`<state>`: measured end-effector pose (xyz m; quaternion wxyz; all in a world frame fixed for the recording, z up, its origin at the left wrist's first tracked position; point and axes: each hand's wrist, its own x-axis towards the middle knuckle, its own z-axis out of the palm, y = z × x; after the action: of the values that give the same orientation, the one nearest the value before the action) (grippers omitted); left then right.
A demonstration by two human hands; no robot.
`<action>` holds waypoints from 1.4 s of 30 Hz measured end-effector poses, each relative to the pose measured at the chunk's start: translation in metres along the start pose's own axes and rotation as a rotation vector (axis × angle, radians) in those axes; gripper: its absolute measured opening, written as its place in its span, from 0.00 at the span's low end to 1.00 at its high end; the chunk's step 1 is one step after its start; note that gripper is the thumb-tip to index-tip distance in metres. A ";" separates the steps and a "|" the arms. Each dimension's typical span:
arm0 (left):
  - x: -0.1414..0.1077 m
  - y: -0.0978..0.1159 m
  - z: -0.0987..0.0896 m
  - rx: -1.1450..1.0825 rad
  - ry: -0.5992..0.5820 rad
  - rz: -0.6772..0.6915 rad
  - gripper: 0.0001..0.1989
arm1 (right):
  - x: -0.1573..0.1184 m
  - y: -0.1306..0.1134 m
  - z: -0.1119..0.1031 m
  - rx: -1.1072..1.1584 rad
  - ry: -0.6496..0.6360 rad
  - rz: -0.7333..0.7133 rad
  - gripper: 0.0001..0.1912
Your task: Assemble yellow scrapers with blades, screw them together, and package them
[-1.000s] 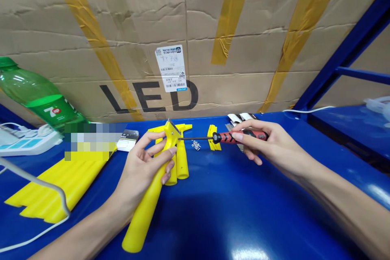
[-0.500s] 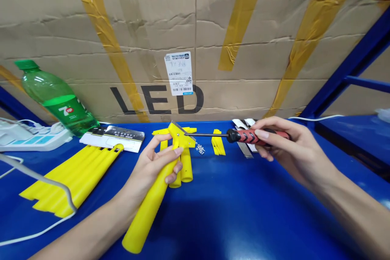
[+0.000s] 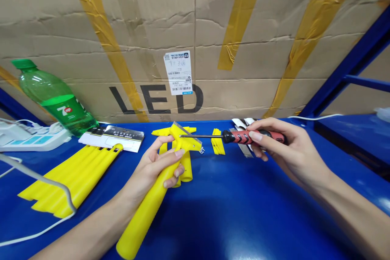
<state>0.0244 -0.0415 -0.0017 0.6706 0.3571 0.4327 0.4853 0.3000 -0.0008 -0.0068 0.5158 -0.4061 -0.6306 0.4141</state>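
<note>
Head view. The left hand wraps the upper part of a yellow scraper, thumb on the near side and fingers curled over the top, so the grip is closed firmly on the handle. The handle slants down toward the person, its free end near the bottom edge of the frame above the blue table; the head is raised and turned toward the right, presumably to face the tool. A thin metal blade appears to sit along the head's edge. The right hand is closed around the red-and-black grip of a screwdriver, held roughly level; its dark shaft runs leftward and its tip meets the scraper head, apparently at a screw, though the screw itself is too small to see.

Behind the held scraper lie more scraper bodies, with small yellow pieces and spare blades just beside the screwdriver. Farther left lie a row of yellow handles, a flat packet, a green bottle and a power strip. A cardboard box closes the back.
</note>
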 end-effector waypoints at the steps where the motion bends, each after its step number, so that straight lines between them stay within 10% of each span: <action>1: 0.000 0.001 0.000 0.002 0.002 0.003 0.25 | 0.000 0.000 0.000 -0.031 0.007 -0.011 0.08; 8: 0.000 -0.003 0.001 0.073 0.097 0.119 0.23 | -0.008 -0.012 0.005 -0.368 0.124 -0.357 0.06; 13: 0.001 -0.008 0.000 0.099 0.081 0.194 0.24 | -0.005 -0.012 0.002 -0.250 0.095 -0.036 0.18; 26: 0.003 -0.002 0.002 0.206 0.192 0.267 0.26 | -0.002 -0.003 0.004 -0.020 -0.127 0.039 0.18; 32: 0.003 -0.007 0.003 0.214 0.126 0.265 0.26 | 0.000 -0.002 0.002 -0.088 0.067 0.101 0.21; 37: 0.002 -0.004 0.004 0.218 0.151 0.265 0.25 | 0.000 -0.001 0.001 0.026 -0.114 0.059 0.20; 42: 0.004 -0.003 0.002 0.199 0.149 0.264 0.26 | -0.001 0.000 0.005 -0.072 -0.006 0.133 0.23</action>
<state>0.0284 -0.0389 -0.0048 0.5284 0.4385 0.4766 0.5489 0.2948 -0.0026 -0.0076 0.4702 -0.4642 -0.6181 0.4259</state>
